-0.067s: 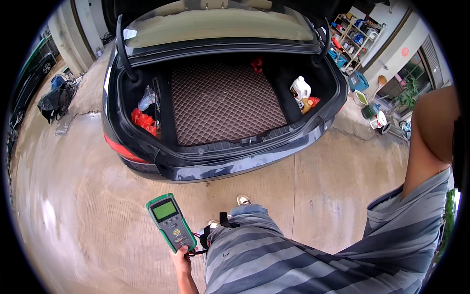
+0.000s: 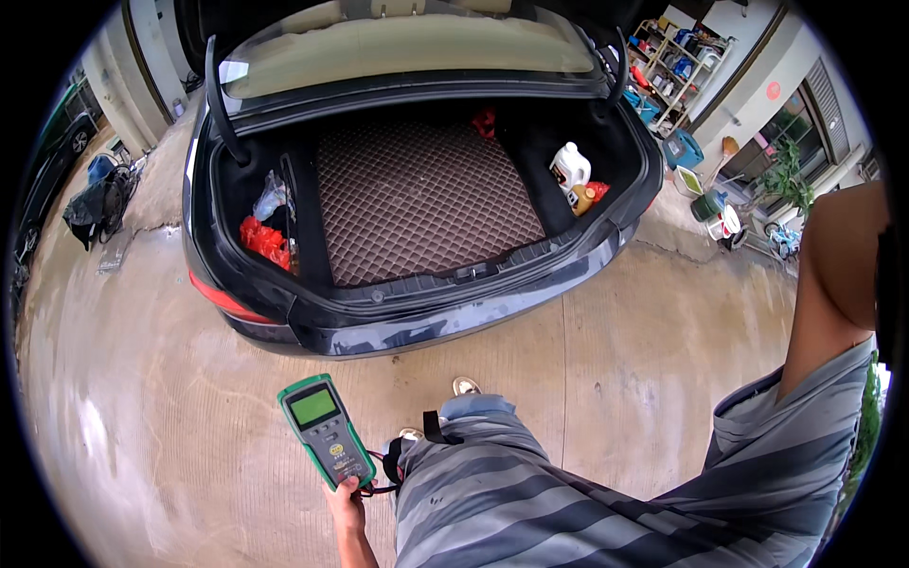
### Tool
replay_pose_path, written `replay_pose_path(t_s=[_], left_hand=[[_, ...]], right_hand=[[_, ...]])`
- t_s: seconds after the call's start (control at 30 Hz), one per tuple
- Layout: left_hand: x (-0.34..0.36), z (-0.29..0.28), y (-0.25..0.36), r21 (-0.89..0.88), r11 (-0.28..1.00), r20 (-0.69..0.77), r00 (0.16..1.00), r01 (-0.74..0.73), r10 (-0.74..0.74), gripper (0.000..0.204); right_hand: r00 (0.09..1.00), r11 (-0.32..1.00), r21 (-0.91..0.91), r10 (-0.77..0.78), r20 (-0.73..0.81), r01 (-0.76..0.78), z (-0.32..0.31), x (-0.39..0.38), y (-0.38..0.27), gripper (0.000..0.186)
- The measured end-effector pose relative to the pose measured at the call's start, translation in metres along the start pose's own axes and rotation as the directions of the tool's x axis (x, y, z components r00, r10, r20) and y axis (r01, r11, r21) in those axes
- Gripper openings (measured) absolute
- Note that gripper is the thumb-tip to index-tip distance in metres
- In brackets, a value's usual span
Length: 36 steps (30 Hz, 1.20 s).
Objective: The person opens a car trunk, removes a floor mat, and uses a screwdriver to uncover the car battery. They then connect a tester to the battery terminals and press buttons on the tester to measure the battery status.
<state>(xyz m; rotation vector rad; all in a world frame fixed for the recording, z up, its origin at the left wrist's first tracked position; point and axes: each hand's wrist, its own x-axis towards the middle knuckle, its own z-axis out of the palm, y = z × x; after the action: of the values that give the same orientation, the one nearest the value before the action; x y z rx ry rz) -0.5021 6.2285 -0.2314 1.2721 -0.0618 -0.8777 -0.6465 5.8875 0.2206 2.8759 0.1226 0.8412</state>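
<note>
At the frame's lower left, our closed left hand (image 2: 347,508) is gripping the tester (image 2: 327,431) by its lower end. We are judging it light, rigid, breakable, best held by its sides. We are not seeing our right hand; grip unknown.

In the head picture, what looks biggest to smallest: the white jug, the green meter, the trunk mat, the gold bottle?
1. Trunk mat
2. Green meter, nearer the camera
3. White jug
4. Gold bottle
</note>
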Motion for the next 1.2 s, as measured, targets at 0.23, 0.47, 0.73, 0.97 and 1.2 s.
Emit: replay_pose_path(t_s=[0.23, 0.47, 0.73, 0.97, 1.2], left_hand=[[0.051, 0.041, 0.006, 0.164, 0.979, 0.125, 0.981, 0.125, -0.146, 0.055], [0.107, 0.126, -0.043, 0.306, 0.924, 0.055, 0.965, 0.229, -0.257, 0.051], [0.18, 0.251, -0.095, 0.136, 0.939, -0.178, 0.94, 0.315, -0.29, 0.047], [0.222, 0.301, -0.145, 0.187, 0.895, -0.084, 0.915, 0.404, -0.396, 0.049], [0.216, 0.291, -0.176, 0.356, 0.874, -0.008, 0.937, 0.33, -0.351, 0.046]], right_hand=[[0.958, 0.933, 0.217, 0.279, 0.071, -0.288, 0.066, -0.131, 0.023, 0.054], [0.912, 0.832, 0.379, 0.395, 0.11, -0.406, 0.195, -0.199, 0.131, 0.044], [0.893, 0.664, 0.597, 0.319, 0.319, -0.45, 0.473, -0.304, 0.273, 0.036], [0.521, 0.947, 0.09, 0.09, 0.849, -0.309, 0.683, -0.434, 0.32, 0.061], [0.673, 0.947, 0.281, -0.105, 0.732, -0.157, 0.695, -0.454, 0.33, 0.042]])
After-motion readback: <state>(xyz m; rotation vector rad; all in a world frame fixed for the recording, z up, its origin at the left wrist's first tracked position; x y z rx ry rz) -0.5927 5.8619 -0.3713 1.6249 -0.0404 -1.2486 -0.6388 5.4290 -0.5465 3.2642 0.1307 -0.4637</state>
